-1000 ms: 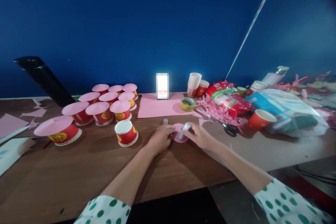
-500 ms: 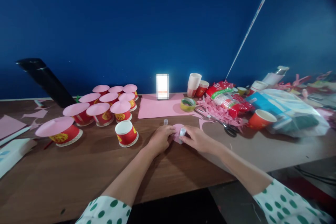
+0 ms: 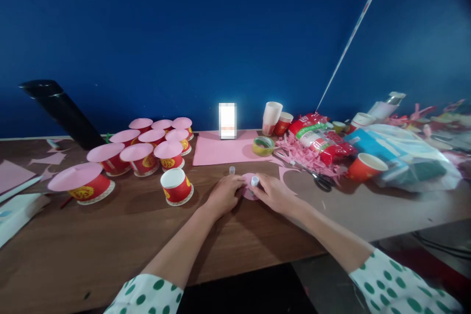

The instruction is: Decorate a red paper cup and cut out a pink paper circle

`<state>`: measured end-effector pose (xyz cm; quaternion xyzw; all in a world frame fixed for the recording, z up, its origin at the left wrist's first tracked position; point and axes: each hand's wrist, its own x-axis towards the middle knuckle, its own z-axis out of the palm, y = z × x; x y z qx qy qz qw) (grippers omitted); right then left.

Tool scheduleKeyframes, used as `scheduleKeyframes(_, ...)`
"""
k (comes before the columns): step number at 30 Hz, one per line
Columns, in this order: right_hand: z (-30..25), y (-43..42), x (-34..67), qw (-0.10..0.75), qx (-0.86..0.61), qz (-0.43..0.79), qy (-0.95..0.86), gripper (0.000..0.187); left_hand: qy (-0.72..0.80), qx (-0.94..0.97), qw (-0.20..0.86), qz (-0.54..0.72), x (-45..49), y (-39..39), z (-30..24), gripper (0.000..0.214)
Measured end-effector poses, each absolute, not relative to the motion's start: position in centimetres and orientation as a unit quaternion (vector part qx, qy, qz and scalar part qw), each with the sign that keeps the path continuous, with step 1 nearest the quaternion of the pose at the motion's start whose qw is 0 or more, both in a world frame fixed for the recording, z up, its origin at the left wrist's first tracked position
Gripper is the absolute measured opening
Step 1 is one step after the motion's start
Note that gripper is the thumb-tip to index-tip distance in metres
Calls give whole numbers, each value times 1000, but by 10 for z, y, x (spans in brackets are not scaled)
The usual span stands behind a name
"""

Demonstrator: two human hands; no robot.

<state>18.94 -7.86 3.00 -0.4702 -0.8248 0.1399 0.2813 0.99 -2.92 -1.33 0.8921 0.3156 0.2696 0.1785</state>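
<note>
A small pink paper circle [image 3: 250, 193] lies on the brown table between my hands. My left hand [image 3: 226, 193] is closed at its left edge, fingertips pressing the paper down. With my right hand [image 3: 273, 191] I grip an upright glue stick [image 3: 254, 181], its lower end over the circle; whether it touches the paper is hidden. The glue stick's clear cap [image 3: 232, 170] stands just behind my left hand. To the left is an uncovered red paper cup [image 3: 177, 187] with a white base turned upside down.
Several red cups topped with pink paper cones [image 3: 137, 153] stand at the left. Behind my hands are a pink sheet [image 3: 224, 152] and a tape roll [image 3: 263, 146]. Scissors [image 3: 321, 181], pink scraps, a red packet [image 3: 316, 140] and an orange cup [image 3: 367, 169] lie right.
The glue stick in my right hand has shifted slightly up and left over the paper circle, and its tilt differs a little. My left hand stays in place.
</note>
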Motion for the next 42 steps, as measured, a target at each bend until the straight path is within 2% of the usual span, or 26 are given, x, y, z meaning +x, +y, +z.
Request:
scheduleKeyframes(6,34,-78,201,246,-487,174,-820,12,316,885,168,298,11,-30,-15,24)
scheduleKeyframes(11,32,-77,197,299,-515,175,-784,13,315,888,185,280,10,-34,-6,24)
scheduleKeyframes(15,25,-76,186,303,-501,140,-799,9,324,883,209,268,10,-35,-1,26)
scheduleKeyframes(21,23,-79,182,311,-472,159,-810,19,323,878,228,271,11,-34,-2,26)
scheduleKeyframes(25,31,-82,185,284,-460,183,-822,10,310,881,233,271,10,-34,0,27)
scheduleKeyframes(28,35,-80,186,291,-469,179,-815,9,303,883,235,273,9,-35,1,33)
scheduleKeyframes(34,27,-75,181,295,-500,116,-806,7,354,858,237,288,8,-31,-10,65)
scheduleKeyframes(42,30,-81,177,315,-447,184,-817,19,374,860,234,258,8,-30,-12,61)
